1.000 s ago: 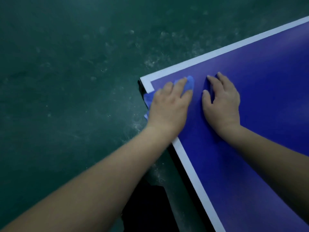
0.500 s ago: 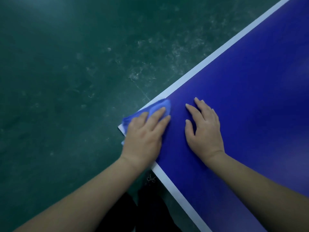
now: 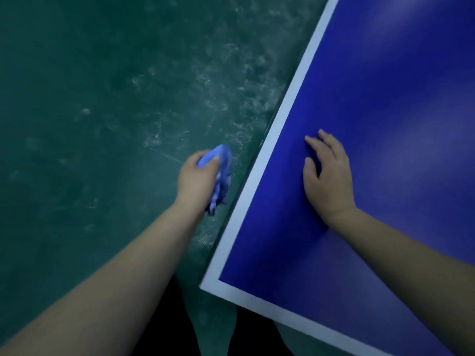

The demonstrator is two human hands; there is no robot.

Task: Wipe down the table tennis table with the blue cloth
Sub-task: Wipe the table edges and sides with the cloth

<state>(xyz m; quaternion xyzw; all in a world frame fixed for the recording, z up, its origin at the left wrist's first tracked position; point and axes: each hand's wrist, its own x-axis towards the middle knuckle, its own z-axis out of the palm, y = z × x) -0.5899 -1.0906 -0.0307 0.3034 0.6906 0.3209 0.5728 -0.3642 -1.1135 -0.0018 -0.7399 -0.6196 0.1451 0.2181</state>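
Left hand (image 3: 196, 182) has swung off the table (image 3: 385, 111), grip clutching the blue cloth (image 3: 222, 173); right hand (image 3: 329, 181) rests flat.

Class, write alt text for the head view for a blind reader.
The left hand grips a bunched blue cloth over the green floor, just off the white-lined edge of the table tennis table. The right hand rests on its blue top.

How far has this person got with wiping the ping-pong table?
Done: the blue cloth was pressed on the table corner a second ago, so that part seems wiped. In hand: the left hand grips the bunched cloth beside the white edge, over the floor; the right hand rests on the top. Left: the wide surface beyond, probably.
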